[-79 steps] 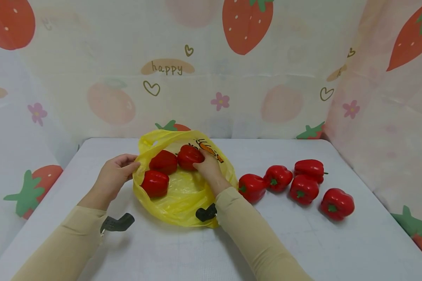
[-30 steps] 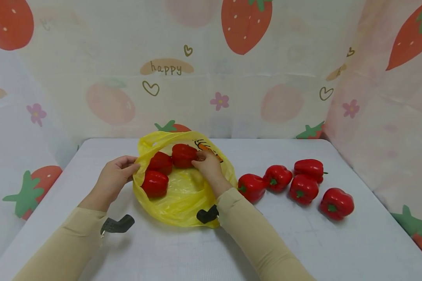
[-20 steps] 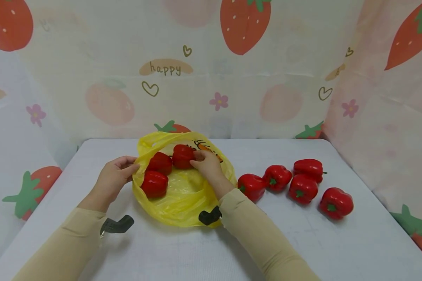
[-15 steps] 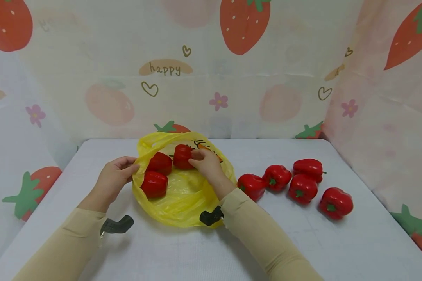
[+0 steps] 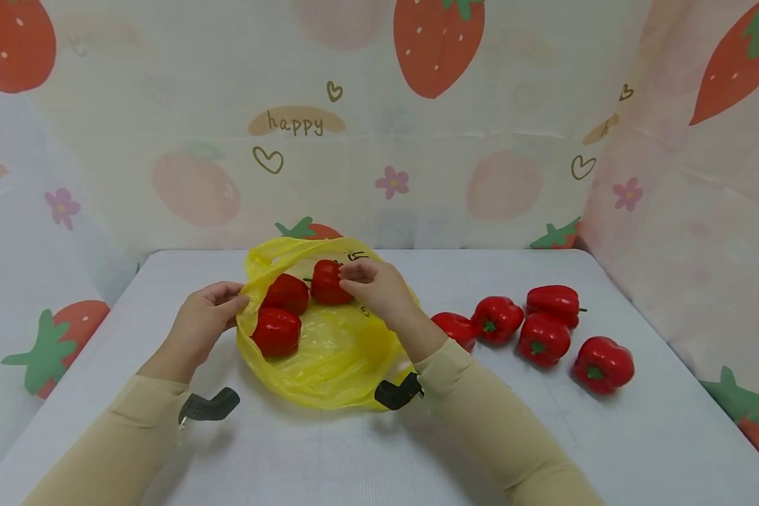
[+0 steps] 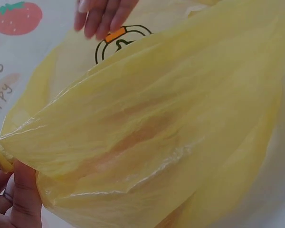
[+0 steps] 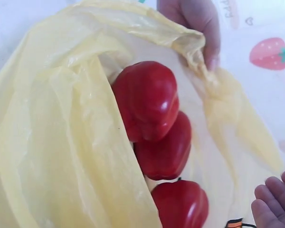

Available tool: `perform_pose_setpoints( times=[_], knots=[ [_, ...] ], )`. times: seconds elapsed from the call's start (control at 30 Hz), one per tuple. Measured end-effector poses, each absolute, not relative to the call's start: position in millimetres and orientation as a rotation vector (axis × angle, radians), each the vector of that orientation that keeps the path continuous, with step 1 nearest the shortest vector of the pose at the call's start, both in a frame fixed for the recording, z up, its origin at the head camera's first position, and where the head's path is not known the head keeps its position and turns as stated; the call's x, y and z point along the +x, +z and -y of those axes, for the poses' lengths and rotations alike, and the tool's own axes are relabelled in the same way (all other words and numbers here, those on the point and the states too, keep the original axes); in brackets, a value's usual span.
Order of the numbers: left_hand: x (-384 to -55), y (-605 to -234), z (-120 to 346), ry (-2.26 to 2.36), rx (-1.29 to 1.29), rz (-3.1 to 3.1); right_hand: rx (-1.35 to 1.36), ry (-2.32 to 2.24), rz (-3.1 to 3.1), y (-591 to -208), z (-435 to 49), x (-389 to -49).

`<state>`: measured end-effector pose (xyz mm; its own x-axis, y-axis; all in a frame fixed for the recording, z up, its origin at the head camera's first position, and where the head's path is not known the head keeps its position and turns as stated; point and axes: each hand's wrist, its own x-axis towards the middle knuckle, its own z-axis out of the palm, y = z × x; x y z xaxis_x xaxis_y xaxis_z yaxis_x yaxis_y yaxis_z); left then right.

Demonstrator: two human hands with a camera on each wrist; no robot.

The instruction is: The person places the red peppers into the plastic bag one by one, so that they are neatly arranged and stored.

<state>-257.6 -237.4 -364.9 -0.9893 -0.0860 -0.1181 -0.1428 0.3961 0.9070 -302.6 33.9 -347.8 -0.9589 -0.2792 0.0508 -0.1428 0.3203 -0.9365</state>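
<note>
A yellow plastic bag (image 5: pixel 329 369) lies with its mouth spread toward me. My left hand (image 5: pixel 199 327) pinches the left edge of its rim between thumb and fingers; the left wrist view shows the gathered film (image 6: pixel 19 156) there. Inside sit three red bell peppers: one near the front (image 5: pixel 277 332), one behind it (image 5: pixel 287 294) and one farther right (image 5: pixel 330 282). My right hand (image 5: pixel 388 295), fingers extended and holding nothing, is over the bag's right side, its fingertips overlapping the farthest pepper. In the right wrist view its fingers (image 7: pixel 278 202) are apart from the peppers.
On the white tabletop (image 5: pixel 291 457), several more red bell peppers (image 5: pixel 544 339) are grouped right of the bag. The nearest of these (image 5: pixel 455 329) is partly hidden by my right wrist. A fabric backdrop with strawberries (image 5: pixel 439 49) rises behind the table.
My right hand first shifted a pepper left inside the bag, then let go of it and drew up and to the right. The left hand keeps its pinch on the rim.
</note>
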Motion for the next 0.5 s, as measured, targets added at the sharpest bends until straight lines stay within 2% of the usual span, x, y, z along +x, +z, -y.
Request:
perform_pose_setpoints(
  times=[0.27,0.5],
  knots=[
    [-255.9,-363.7,238.6,1.704,-0.207,-2.585,-0.399,-1.713,-2.430,-328.8,-63.7,-288.7],
    [-255.3,-362.1,238.6,1.700,-0.212,-2.583,-0.379,-1.701,-2.510,-325.0,-97.3,-290.6]
  ],
)
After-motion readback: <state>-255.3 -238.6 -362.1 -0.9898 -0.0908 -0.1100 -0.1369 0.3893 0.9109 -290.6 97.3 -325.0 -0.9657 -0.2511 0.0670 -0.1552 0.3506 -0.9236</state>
